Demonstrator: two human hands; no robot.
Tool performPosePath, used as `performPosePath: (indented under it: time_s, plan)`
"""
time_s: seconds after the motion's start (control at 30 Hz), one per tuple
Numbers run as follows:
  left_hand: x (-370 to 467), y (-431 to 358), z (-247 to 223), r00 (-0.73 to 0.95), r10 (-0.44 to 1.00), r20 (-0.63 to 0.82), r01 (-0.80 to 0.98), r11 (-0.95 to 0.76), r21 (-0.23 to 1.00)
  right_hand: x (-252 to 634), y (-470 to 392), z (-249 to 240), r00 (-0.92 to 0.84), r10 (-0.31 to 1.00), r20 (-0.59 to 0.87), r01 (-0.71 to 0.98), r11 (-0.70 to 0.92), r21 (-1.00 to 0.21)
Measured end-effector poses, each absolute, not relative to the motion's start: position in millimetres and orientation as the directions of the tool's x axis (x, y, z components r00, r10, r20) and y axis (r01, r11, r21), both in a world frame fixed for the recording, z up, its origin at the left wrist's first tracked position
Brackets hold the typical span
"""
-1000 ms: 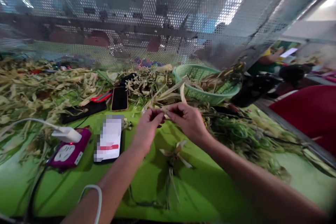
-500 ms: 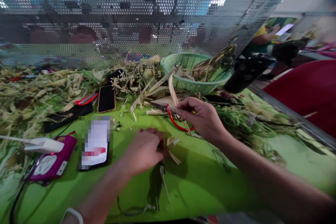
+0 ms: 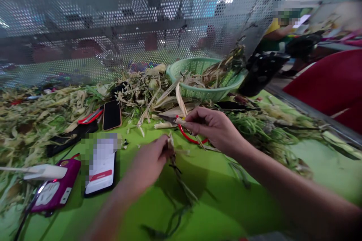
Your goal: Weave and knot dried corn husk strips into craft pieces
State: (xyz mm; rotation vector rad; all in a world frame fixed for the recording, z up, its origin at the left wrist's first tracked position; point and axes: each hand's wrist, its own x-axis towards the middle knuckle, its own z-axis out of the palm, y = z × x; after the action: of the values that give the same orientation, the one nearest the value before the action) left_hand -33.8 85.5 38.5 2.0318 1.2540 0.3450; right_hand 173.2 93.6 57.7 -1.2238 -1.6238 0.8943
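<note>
My left hand (image 3: 149, 162) is closed around a small bundle of dried plant strips (image 3: 171, 145), with a pale end sticking up and thin dark stems trailing onto the green table. Slightly farther off, my right hand (image 3: 213, 126) pinches a short pale piece of dried husk (image 3: 181, 121) between thumb and fingers. Red-handled scissors (image 3: 188, 136) lie under and beside that hand, blades pointing left. A long curled husk strip (image 3: 178, 98) rises just behind the fingertips.
A green basket (image 3: 198, 92) of dried leaves stands at the back. Phones (image 3: 112, 115), a purple power bank (image 3: 56, 192) and a red cutter (image 3: 91, 116) are on the left. Husk scraps (image 3: 31, 120) are heaped around, green stems (image 3: 263, 128) at right. Behind is a perforated metal panel (image 3: 113, 26).
My left hand has turned and lifted slightly, so the bundle's pale end now points up and its stems trail to the right. My right hand keeps its pinch; the view has shifted a little.
</note>
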Motion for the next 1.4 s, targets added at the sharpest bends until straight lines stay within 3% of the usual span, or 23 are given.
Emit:
performPosePath:
  time_s: [0.3, 0.47, 0.67, 0.83, 1.03, 1.4]
  plan:
    - [-36, 94, 26, 0.377, 0.922, 0.089, 0.311, -0.217, 0.925, 163, 95, 46, -0.217, 0.974, 0.072, 0.245, 0.126, -0.961]
    - [-32, 94, 26, 0.292, 0.956, 0.018, 0.119, -0.055, 0.991, 157, 93, 44, -0.220, 0.973, 0.070, 0.239, 0.123, -0.963]
    - [-30, 97, 25, 0.287, 0.952, -0.104, -0.078, 0.132, 0.988, 155, 91, 40, -0.252, 0.967, 0.048, 0.234, 0.109, -0.966]
    - [-26, 95, 27, 0.309, 0.943, -0.122, -0.146, 0.174, 0.974, 156, 91, 38, -0.216, 0.970, 0.108, 0.333, 0.177, -0.926]
    - [-23, 93, 22, 0.299, 0.949, -0.101, -0.162, 0.155, 0.974, 157, 90, 42, -0.217, 0.949, 0.230, 0.518, 0.311, -0.797]
    - [-15, 89, 23, 0.247, 0.966, -0.079, -0.227, 0.137, 0.964, 159, 83, 58, -0.323, 0.920, 0.221, 0.628, 0.383, -0.678]
